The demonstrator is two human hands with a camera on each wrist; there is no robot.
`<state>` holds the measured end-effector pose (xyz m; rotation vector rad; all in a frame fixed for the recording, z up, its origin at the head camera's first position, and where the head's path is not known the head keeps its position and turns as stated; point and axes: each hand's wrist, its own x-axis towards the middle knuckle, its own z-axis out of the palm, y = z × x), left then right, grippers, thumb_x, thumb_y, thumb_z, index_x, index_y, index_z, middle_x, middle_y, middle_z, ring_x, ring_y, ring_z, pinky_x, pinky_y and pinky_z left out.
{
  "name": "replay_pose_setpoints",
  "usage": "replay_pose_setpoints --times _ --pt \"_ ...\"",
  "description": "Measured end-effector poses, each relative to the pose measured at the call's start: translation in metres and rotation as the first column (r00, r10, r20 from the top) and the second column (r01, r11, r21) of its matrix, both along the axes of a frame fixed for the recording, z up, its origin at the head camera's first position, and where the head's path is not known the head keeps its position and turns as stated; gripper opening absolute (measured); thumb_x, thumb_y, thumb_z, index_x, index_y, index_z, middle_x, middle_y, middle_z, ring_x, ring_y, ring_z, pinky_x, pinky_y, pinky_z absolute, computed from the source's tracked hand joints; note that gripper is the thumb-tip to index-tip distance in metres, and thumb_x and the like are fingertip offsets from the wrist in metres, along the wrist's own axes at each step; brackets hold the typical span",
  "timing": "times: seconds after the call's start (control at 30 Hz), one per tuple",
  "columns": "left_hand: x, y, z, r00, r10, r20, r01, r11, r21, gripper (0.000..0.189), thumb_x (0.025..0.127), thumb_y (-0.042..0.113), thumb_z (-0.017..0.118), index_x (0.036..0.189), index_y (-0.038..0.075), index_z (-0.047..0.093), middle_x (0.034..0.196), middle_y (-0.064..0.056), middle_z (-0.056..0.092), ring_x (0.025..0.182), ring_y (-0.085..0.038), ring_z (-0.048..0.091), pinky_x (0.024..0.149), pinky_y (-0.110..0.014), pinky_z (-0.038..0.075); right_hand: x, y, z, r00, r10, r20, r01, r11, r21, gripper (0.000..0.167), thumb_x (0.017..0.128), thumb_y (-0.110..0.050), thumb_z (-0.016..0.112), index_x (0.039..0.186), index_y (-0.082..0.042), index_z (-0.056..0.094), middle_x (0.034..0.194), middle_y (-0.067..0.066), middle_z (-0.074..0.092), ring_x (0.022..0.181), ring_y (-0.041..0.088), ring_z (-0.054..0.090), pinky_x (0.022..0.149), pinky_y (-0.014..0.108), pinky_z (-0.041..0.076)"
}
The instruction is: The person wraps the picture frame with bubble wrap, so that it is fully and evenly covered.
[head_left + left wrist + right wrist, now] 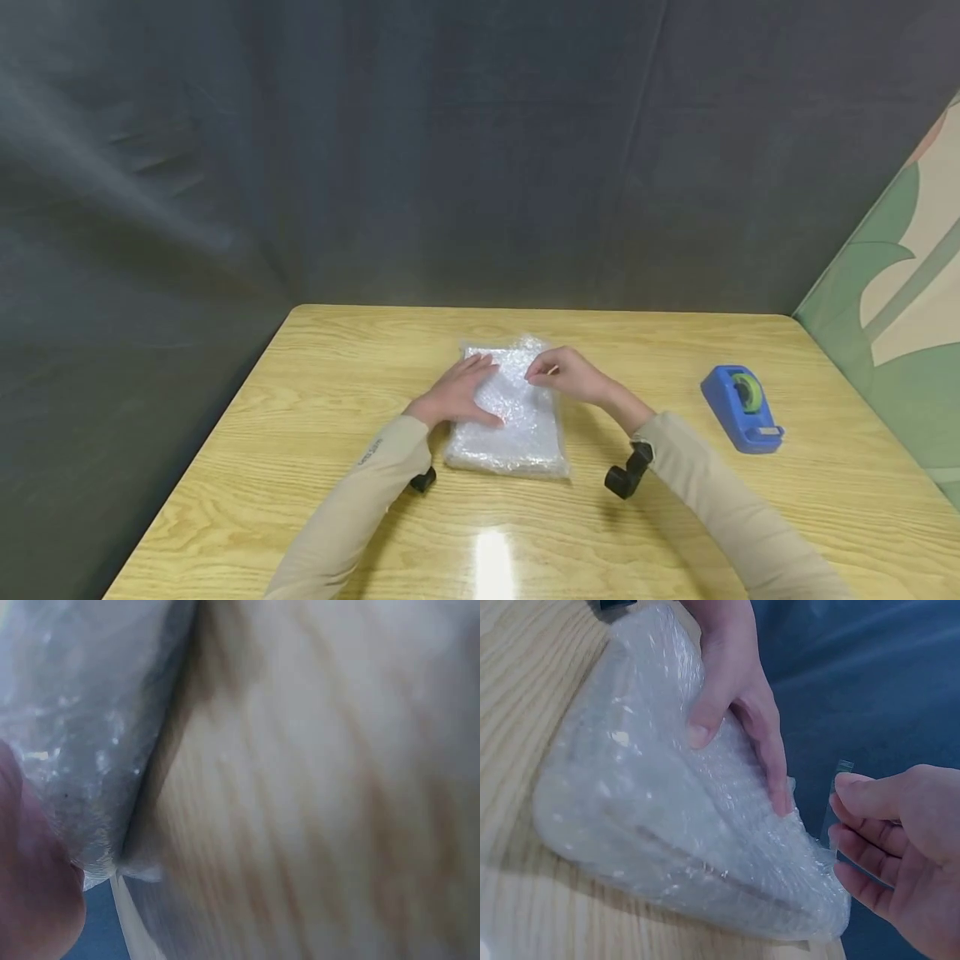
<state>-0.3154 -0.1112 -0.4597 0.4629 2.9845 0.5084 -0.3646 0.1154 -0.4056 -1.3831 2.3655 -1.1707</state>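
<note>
A flat package in clear bubble wrap (517,446) lies on the wooden table; what it encloses is hard to make out. My left hand (459,392) rests on its left part, fingers spread and thumb apart. Over the package's upper right, my right hand (573,377) pinches a short strip of clear tape (831,814) between thumb and fingertips. In the right wrist view the strip stands upright beside the wrap's edge; whether it touches the wrap I cannot tell. The left wrist view shows the wrap's side (90,735) and part of a finger.
A blue tape dispenser (738,412) with a green-cored roll stands on the table's right side. The wooden tabletop (300,467) stretches around the package. Behind it hangs a dark curtain (465,167), and a leaf-patterned cloth (900,333) borders the right edge.
</note>
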Motion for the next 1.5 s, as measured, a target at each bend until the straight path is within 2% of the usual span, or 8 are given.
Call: replay_pose_setpoints --times 0.2,0.33,0.6,0.67,0.87,1.03,1.23,1.5 --pt "0.004 0.002 0.002 1.0 -0.01 0.014 0.01 1.0 -0.004 0.099 0.067 0.059 0.068 0.145 0.017 0.022 0.152 0.001 0.007 0.139 -0.016 0.001 0.112 -0.037 0.003 -0.004 -0.006 -0.004 0.997 0.065 0.042 -0.066 0.998 0.012 0.009 0.083 0.006 0.058 0.087 0.012 0.063 0.084 0.02 0.066 0.081 0.027 0.06 0.076 0.034 0.051" --pt "0.005 0.003 0.001 1.0 -0.016 0.01 0.016 1.0 -0.002 0.101 0.066 0.06 0.068 0.145 0.016 0.022 0.152 0.0 0.008 0.139 -0.017 0.002 0.112 -0.037 0.002 -0.017 -0.011 -0.016 0.984 0.166 0.056 -0.17 0.983 0.064 0.009 0.085 0.002 0.058 0.085 0.009 0.064 0.083 0.017 0.066 0.076 0.018 0.06 0.07 0.025 0.051" --pt "0.006 0.003 0.0 1.0 -0.026 0.001 0.026 1.0 -0.011 0.101 0.066 0.06 0.068 0.145 0.015 0.022 0.152 -0.001 0.008 0.139 -0.018 0.002 0.113 -0.037 0.003 -0.023 -0.02 -0.013 0.954 0.3 -0.015 -0.294 0.943 0.158 0.008 0.082 0.005 0.057 0.08 0.005 0.064 0.076 0.014 0.066 0.07 0.015 0.059 0.069 0.024 0.05" --pt "0.006 0.003 0.0 1.0 -0.027 -0.001 0.027 1.0 -0.014 0.101 0.067 0.06 0.067 0.145 0.015 0.023 0.152 -0.001 0.008 0.139 -0.018 0.002 0.113 -0.037 0.003 -0.023 -0.024 -0.012 0.956 0.294 0.018 -0.292 0.939 0.179 0.008 0.082 0.004 0.057 0.081 0.006 0.065 0.077 0.015 0.066 0.069 0.015 0.058 0.068 0.024 0.05" --pt "0.006 0.003 0.0 1.0 -0.029 -0.007 0.029 0.999 -0.025 0.101 0.067 0.06 0.067 0.144 0.014 0.023 0.152 -0.002 0.008 0.139 -0.018 0.002 0.113 -0.035 0.002 -0.023 -0.036 -0.012 0.981 0.17 0.088 -0.188 0.942 0.279 0.011 0.079 -0.002 0.057 0.082 0.003 0.066 0.073 0.005 0.065 0.062 0.007 0.052 0.061 0.021 0.047" --pt "0.007 0.003 0.001 0.999 -0.031 -0.007 0.031 0.999 -0.03 0.101 0.067 0.06 0.068 0.144 0.013 0.023 0.152 -0.002 0.008 0.139 -0.018 0.002 0.113 -0.035 0.001 -0.024 -0.042 -0.017 0.991 0.119 0.063 -0.133 0.941 0.312 0.01 0.078 -0.007 0.061 0.075 0.001 0.066 0.063 0.002 0.06 0.054 0.005 0.046 0.054 0.019 0.043" --pt "0.008 0.003 0.001 1.0 -0.025 -0.002 0.025 0.999 -0.029 0.101 0.067 0.06 0.067 0.144 0.013 0.023 0.152 -0.001 0.008 0.139 -0.018 0.002 0.113 -0.035 0.001 -0.02 -0.049 -0.02 0.998 0.062 0.001 -0.059 0.936 0.347 0.012 0.078 -0.009 0.063 0.07 -0.001 0.066 0.059 0.0 0.058 0.053 0.005 0.045 0.055 0.018 0.041" --pt "0.006 0.003 0.001 0.999 -0.034 -0.014 0.034 0.999 -0.005 0.101 0.067 0.059 0.068 0.144 0.013 0.023 0.152 -0.002 0.01 0.139 -0.018 0.003 0.113 -0.035 0.001 -0.016 -0.046 -0.014 1.0 0.025 -0.006 -0.021 0.926 0.376 0.014 0.08 -0.008 0.063 0.068 -0.001 0.063 0.057 -0.001 0.055 0.053 0.007 0.045 0.056 0.02 0.042"
